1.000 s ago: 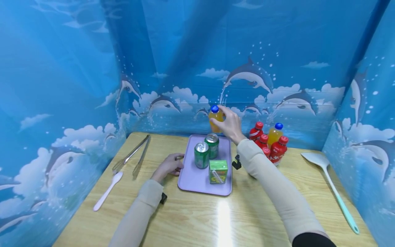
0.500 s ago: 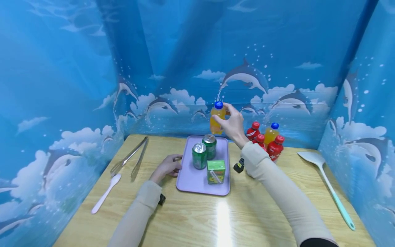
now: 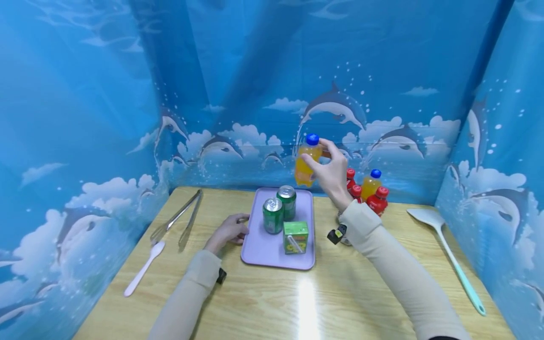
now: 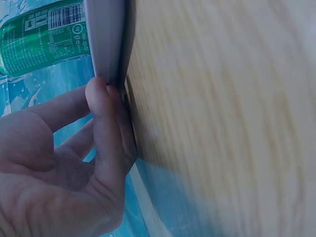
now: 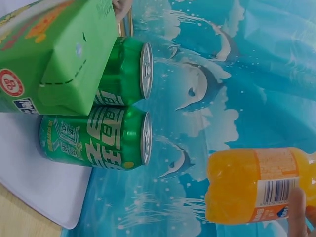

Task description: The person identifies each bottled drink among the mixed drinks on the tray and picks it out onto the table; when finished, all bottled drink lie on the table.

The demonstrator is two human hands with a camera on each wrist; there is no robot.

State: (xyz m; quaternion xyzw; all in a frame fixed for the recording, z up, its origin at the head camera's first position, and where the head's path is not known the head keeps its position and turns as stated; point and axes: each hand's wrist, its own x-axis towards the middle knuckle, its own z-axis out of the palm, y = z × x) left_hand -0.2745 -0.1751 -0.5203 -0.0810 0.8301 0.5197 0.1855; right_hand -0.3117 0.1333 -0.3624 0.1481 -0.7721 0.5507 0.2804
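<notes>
My right hand (image 3: 333, 170) grips an orange drink bottle (image 3: 307, 165) with a blue cap, raised above the far end of a light purple tray (image 3: 261, 252). The bottle tilts slightly, and its label and barcode show in the right wrist view. Two green soda cans (image 3: 273, 216) and a green juice box (image 3: 295, 237) with a straw stand upright on the tray. At the tray's left edge is my left hand (image 3: 229, 231). In the left wrist view its fingertips (image 4: 101, 89) pinch the tray's rim, close to the tabletop.
Several red bottles (image 3: 377, 202) and another orange drink bottle (image 3: 371, 184) stand at the right, partly behind my right arm. A turner (image 3: 452, 257) lies farther right. Metal tongs (image 3: 176, 219) and a pale pink spoon (image 3: 145, 269) lie left. A dolphin-print curtain (image 3: 255, 94) encloses the table.
The orange drink bottle has moved to the right and up in my right hand, away from over the cans. My left hand has stayed at the tray's edge. The view has shifted slightly.
</notes>
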